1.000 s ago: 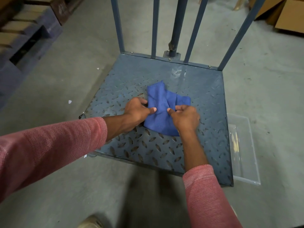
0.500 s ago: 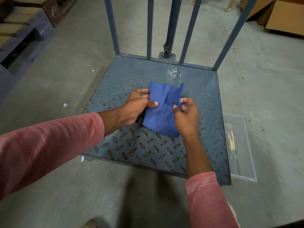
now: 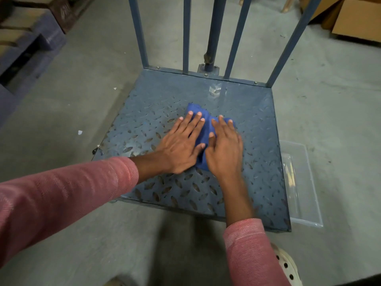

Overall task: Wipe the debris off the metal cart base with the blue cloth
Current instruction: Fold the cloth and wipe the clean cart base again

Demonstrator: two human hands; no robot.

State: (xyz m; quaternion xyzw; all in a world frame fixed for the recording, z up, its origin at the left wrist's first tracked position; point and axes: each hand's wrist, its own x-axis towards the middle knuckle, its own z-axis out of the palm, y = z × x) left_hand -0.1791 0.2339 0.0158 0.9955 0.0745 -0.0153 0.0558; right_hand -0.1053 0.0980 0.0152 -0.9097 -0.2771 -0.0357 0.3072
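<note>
**Two flat hands on one blue cloth, mid-cart**

Grey concrete floor (image 3: 68, 96) fills the frame from edge to edge, scuffed and flecked with two small white scraps at the left. On it, centre frame, stands one metal cart base (image 3: 165, 104), a blue-grey tread plate stamped with oval lugs. Five blue bars (image 3: 138, 32) rise from its far edge toward the top of the frame. In the upper left corner sit stacked dark pallets (image 3: 28, 38); in the upper right, one brown cardboard box (image 3: 358, 21). One clear plastic tray (image 3: 301, 182) lies on the floor, touching or just beside the right edge of the cart base.

Two arms in pink-red sleeves (image 3: 61, 203) reach in from the lower left and bottom. One blue cloth (image 3: 203, 131) lies crumpled near the middle of the plate, largely covered. The left hand (image 3: 181, 145) is pressed flat on the cloth's left part, fingers spread and extended. The right hand (image 3: 224, 149) lies flat on its right part, fingers together, slightly blurred. Neither hand is closed around the cloth; both palms bear down on it. One pale perforated shoe (image 3: 286, 265) shows at the bottom right.
</note>
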